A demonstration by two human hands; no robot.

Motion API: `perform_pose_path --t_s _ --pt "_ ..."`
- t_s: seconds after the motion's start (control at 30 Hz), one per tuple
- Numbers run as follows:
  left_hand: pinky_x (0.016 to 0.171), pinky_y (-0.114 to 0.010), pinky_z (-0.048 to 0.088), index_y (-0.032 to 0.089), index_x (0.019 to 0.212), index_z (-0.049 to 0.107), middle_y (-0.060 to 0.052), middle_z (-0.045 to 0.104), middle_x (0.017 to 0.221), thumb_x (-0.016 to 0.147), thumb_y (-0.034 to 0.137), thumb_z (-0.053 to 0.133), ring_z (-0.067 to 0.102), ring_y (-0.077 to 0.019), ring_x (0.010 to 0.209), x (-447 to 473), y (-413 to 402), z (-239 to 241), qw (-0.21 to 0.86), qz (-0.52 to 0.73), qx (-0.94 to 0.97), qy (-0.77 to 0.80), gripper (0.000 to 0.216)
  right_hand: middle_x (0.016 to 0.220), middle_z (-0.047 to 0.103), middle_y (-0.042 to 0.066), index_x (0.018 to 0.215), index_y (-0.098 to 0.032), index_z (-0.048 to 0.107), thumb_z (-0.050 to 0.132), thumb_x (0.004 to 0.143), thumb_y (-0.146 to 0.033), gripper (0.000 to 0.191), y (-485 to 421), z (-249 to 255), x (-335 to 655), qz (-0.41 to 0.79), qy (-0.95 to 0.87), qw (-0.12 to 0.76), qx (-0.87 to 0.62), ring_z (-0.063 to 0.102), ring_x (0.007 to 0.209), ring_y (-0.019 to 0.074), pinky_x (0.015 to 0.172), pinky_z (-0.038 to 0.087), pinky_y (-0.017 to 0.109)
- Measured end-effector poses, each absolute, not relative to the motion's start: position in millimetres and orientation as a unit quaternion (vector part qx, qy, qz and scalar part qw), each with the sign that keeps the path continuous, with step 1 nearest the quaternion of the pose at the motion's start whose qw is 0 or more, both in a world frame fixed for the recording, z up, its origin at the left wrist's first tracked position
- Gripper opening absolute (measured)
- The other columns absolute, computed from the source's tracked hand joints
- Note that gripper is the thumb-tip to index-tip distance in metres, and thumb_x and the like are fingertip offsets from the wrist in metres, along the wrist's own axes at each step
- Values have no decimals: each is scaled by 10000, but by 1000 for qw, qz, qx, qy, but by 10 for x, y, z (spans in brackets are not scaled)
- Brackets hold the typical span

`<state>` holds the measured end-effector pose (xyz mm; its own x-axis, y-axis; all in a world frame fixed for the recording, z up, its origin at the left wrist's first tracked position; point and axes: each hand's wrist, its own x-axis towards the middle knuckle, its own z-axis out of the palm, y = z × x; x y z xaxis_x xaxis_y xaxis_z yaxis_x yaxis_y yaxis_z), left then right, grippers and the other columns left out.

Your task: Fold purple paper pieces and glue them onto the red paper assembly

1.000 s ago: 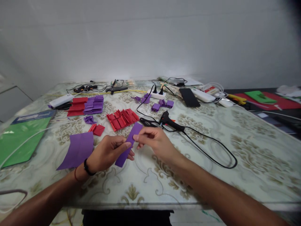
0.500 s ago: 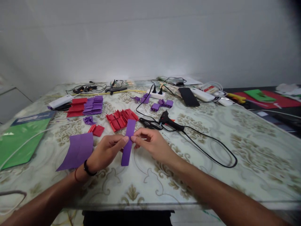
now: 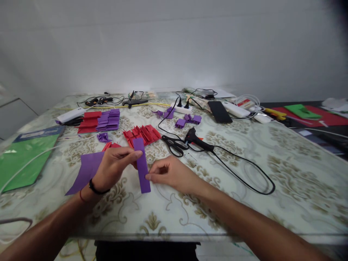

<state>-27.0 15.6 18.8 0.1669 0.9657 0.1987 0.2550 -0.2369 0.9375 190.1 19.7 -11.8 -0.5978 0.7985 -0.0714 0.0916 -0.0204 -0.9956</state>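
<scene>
A narrow folded strip of purple paper (image 3: 142, 170) stands nearly upright between my hands, its top leaning left. My left hand (image 3: 119, 163) pinches its upper left edge, thumb in front and fingers behind. Lower down, my right hand (image 3: 165, 174) grips the right edge between thumb and forefinger. Beneath and beside my left hand lies a larger purple sheet (image 3: 87, 170), partly covered by it. Just behind the strip rest pleated red paper pieces (image 3: 146, 135). A small red folded piece (image 3: 111, 145) shows past my left hand.
Black scissors (image 3: 175, 145) and a black glue gun (image 3: 198, 139) with a looping cord lie right of centre. Further back are a power strip (image 3: 181, 108), a phone (image 3: 219, 112) and purple folded pieces (image 3: 108, 119). A green paper pack (image 3: 29, 156) lies at left.
The strip has tipped from leaning right to leaning left. My left hand has moved left and slightly up with its top; my right hand has slid lower along its edge.
</scene>
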Motion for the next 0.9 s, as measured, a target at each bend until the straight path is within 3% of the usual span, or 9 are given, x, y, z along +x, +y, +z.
perform_pose_path --t_s 0.17,0.33,0.47,0.57,0.7,0.77,0.9 --pt "535 -233 454 177 677 722 -8 694 619 933 396 681 599 -132 562 -470 330 193 347 556 559 508 340 619 634 -19 758 -157 773 852 764 -497 350 235 -168 1964 598 -701 194 -336 485 561 105 537 356 243" --pt "595 -204 484 171 564 688 -2 682 544 923 339 686 610 -108 538 -338 275 205 271 502 619 539 396 777 679 3 866 -177 708 694 922 -397 228 251 -30 1987 484 -705 351 -381 599 680 135 662 486 269" --pt "566 -195 511 177 579 732 -13 745 578 889 369 743 674 -127 543 -113 127 203 329 449 652 515 365 932 698 14 955 -205 667 809 855 -315 206 151 -22 1903 407 -727 409 -372 635 733 140 707 564 288" --pt "558 -206 554 178 596 736 -17 751 570 859 404 790 711 -152 540 -47 83 195 382 454 630 501 351 1016 706 38 1065 -220 661 792 868 -199 238 102 -73 1874 296 -768 443 -355 662 826 165 740 587 301" --pt "574 -227 598 169 616 722 -27 760 583 846 433 820 731 -170 549 -66 104 171 431 467 602 483 363 1128 708 96 1120 -215 653 747 903 -166 242 111 -112 1894 178 -803 471 -318 687 1076 241 946 592 400" --pt "609 -242 622 161 660 739 -37 779 625 839 447 831 745 -179 583 -84 120 151 451 469 598 467 349 1128 712 99 1123 -212 657 726 924 -171 215 119 -109 1906 175 -802 473 -319 692 1088 245 978 587 414" --pt "701 -241 638 156 846 777 -43 819 769 797 397 886 776 -183 709 -121 145 98 504 458 599 421 269 1083 726 72 1123 -213 669 737 914 -175 223 110 -74 1915 237 -779 466 -347 715 952 205 873 623 365"
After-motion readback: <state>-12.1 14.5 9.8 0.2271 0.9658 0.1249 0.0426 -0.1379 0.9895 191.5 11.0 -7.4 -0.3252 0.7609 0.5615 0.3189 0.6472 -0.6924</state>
